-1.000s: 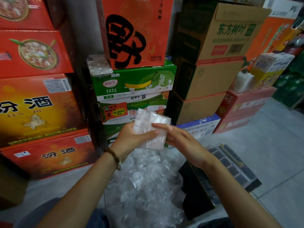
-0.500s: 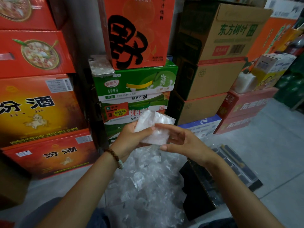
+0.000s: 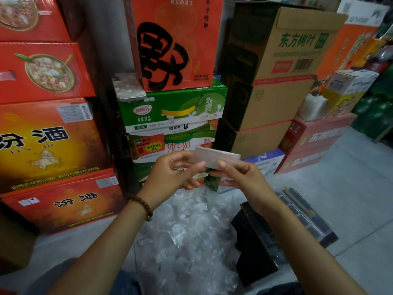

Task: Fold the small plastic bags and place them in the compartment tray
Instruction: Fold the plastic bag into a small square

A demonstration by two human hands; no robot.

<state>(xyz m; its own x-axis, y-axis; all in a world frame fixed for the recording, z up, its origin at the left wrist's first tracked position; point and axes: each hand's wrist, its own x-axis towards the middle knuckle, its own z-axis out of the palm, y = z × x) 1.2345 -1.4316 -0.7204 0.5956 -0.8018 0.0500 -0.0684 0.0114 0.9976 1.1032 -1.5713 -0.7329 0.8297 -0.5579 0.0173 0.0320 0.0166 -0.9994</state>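
Stacked cartons close off the far side of our view: red liquor boxes [image 3: 49, 150] on the left, green milk cartons [image 3: 174, 107] in the middle with an orange carton [image 3: 174, 43] on top, and brown cardboard boxes [image 3: 282, 60] on the right. Grey floor tiles [image 3: 350, 188] run off to the right.

Near us, between our forearms, lies a loose heap of clear plastic bags [image 3: 187, 237], crumpled and shiny. Just right of it stands a black box [image 3: 255, 248], and beyond that the compartment tray [image 3: 306, 211] sits on the floor. It is dark with rows of small cells. Our right forearm crosses the black box and hides the tray's near left edge, so we cannot tell what its cells hold.

Our left hand [image 3: 172, 173] and right hand [image 3: 240, 177] are raised together above the heap, in front of the green cartons. Each pinches one end of the small plastic bag [image 3: 214, 156] between thumb and fingers. It is folded into a flat, narrow, milky-white strip, held level, with its upper edge straight and its right end squared off.

A phone [image 3: 128, 86] in a pale case rests on the upper green carton's left end, just beside the orange carton. A brown bead bracelet [image 3: 142, 206] circles our left wrist.
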